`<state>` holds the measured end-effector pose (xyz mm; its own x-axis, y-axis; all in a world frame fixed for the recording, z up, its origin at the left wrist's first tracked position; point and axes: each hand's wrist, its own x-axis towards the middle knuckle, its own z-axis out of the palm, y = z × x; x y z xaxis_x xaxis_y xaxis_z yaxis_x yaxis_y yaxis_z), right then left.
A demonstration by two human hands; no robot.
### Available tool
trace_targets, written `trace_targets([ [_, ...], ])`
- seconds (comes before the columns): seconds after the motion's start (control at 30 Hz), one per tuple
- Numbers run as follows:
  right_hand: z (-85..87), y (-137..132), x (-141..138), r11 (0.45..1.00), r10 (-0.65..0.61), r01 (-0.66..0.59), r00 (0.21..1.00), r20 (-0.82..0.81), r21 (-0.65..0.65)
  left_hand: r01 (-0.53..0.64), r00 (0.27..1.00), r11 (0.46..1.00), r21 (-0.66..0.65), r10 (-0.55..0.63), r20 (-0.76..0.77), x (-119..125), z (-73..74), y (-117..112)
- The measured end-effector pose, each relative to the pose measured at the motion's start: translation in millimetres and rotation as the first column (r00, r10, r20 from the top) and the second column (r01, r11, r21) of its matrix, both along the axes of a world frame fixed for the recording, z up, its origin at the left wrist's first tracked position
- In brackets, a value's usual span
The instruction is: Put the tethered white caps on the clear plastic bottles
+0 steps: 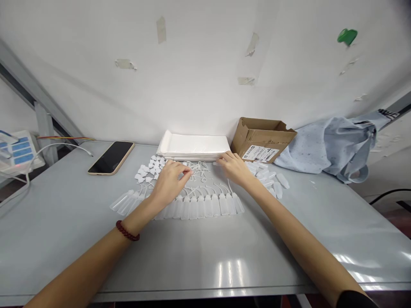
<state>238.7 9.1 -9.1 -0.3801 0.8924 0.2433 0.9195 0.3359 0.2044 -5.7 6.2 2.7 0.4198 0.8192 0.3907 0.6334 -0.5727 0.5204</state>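
White plastic cords (201,188) pass just beneath the left hand (170,184), its fingers (186,172) drawn together, but I cannot tell if they hold a cord. The right hand (234,167) is open, holding nothing, near a stack of white pouches (192,145). Translucent squeeze bottles (199,207) lie in a row, long axis near-far, tips pointing far; loose bottles (266,175) remain right, small white caps (150,167) left.

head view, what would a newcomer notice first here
Most striking is the neat row of small translucent plastic bottles lying across the grey table, their thin white cords running up toward the left hand and right hand. Behind them sit a stack of flat white sheets and an open cardboard box.
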Motion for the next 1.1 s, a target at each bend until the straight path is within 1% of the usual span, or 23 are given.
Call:
trace_targets([
  [0.17,-3.8,-0.3,-2.1,0.998,-0.06,0.06,0.997,0.043,0.012,0.029,0.999,0.999,0.015,-0.03,0.024,2.3,-4.0,-2.3],
  [0.33,-2.0,-6.0,-4.5,0.999,-0.039,0.039,0.999,0.034,0.003,0.055,0.997,0.998,0.019,-0.056,0.061,5.4,-6.5,-5.2],
  [0.43,2.8,-19.2,1.4,0.998,-0.046,0.047,0.999,-0.018,0.033,0.066,0.994,0.998,0.02,-0.067,0.089,6.4,-4.4,-8.7],
  [0.53,6.9,-40.9,9.7,0.993,-0.043,0.057,0.991,-0.128,0.106,0.09,0.988,0.995,0.03,-0.093,0.127,7.8,-1.0,-14.4],
  [0.6,7.8,-55.3,11.8,0.972,0.067,0.008,0.949,-0.308,0.236,0.117,0.981,0.992,0.056,-0.124,0.149,9.4,0.7,-18.8],
  [0.67,7.6,-66.2,8.8,0.943,0.168,-0.031,0.905,-0.391,0.333,0.147,0.974,0.983,0.106,-0.163,0.16,11.5,1.5,-23.1],
  [0.7,7.4,-69.9,5.5,0.933,0.203,-0.053,0.895,-0.398,0.356,0.161,0.97,0.978,0.133,-0.182,0.164,12.5,1.7,-25.0],
  [0.8,6.6,-76.4,-8.0,0.921,0.28,-0.14,0.888,-0.365,0.365,0.183,0.96,0.965,0.187,-0.216,0.18,14.7,2.5,-29.7],
  [0.9,5.9,-80.2,-19.1,0.914,0.332,-0.212,0.88,-0.338,0.345,0.178,0.958,0.965,0.191,-0.215,0.192,15.0,4.1,-32.1],
  [1.1,5.3,-85.3,-25.4,0.921,0.339,-0.227,0.868,-0.362,0.317,0.194,0.961,0.962,0.192,-0.226,0.161,14.3,7.2,-33.1],
])
